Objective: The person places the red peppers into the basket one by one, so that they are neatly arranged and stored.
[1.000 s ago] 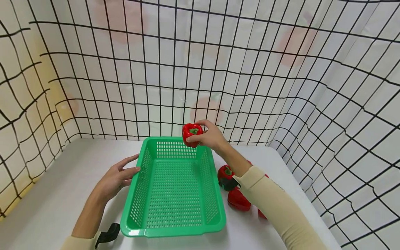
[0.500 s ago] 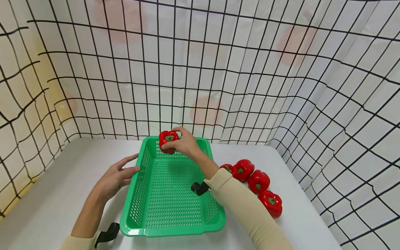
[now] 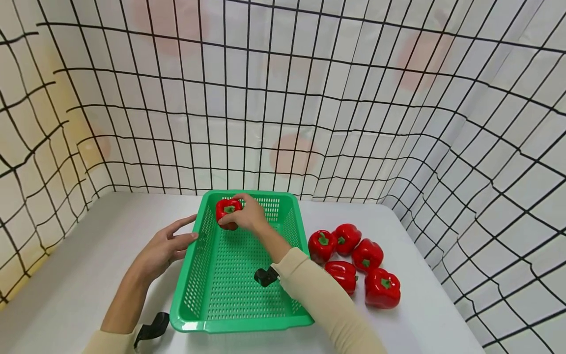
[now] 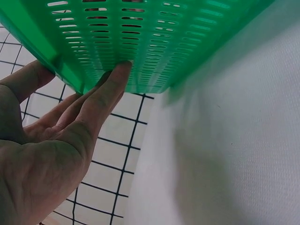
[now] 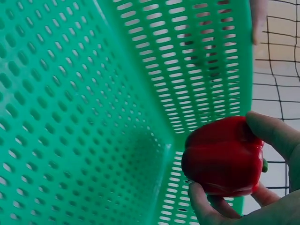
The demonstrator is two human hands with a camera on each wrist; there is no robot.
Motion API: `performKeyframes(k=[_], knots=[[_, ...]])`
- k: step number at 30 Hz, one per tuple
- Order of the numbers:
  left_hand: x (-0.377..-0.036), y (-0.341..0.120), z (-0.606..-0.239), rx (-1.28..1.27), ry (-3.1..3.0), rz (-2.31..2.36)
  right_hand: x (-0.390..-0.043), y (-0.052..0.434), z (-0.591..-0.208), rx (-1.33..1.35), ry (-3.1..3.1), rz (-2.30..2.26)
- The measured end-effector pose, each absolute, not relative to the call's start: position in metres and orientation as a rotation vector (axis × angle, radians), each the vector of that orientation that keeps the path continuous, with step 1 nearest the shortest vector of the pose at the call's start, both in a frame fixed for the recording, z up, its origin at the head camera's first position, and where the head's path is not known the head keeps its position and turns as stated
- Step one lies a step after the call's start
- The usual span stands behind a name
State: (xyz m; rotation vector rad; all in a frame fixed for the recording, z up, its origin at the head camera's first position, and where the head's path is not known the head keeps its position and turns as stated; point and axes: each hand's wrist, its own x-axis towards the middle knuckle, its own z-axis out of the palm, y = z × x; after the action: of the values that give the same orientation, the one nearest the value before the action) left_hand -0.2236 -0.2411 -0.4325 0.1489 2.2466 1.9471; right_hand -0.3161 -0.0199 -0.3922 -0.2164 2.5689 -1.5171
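My right hand (image 3: 251,214) grips a red bell pepper (image 3: 222,206) by its sides, with the green stem facing up. Pepper and fingers are inside the far left corner of a green perforated basket (image 3: 240,325). In the right wrist view, the bell pepper (image 5: 222,157) appears close to the basket's slotted walls; I cannot tell whether it touches them. My left hand (image 3: 156,251) rests against the basket's left side. From the left wrist, its thumb (image 4: 33,78) is seen at the rim, while fairly straight fingers (image 4: 105,96) touch the outer wall.
Several red bell peppers (image 3: 367,255) lie on the white table (image 3: 110,246) to the basket's right, one of them (image 3: 341,276) on its side. Black wire grid (image 3: 247,98) encloses the back and both sides. Black wrist mounts (image 3: 265,277) stick out below the sleeves.
My right hand has carried the bell pepper leftward from above the basket's far right corner, then lowered it into the far left corner. My left hand has stayed put at the basket's left side.
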Motion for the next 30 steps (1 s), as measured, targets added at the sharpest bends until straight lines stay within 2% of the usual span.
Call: performKeyframes(k=[30], knots=[[-0.224, -0.24, -0.434, 0.129, 2.29, 1.933, -0.318, -0.015, -0.41, -0.144, 2.544, -1.401]])
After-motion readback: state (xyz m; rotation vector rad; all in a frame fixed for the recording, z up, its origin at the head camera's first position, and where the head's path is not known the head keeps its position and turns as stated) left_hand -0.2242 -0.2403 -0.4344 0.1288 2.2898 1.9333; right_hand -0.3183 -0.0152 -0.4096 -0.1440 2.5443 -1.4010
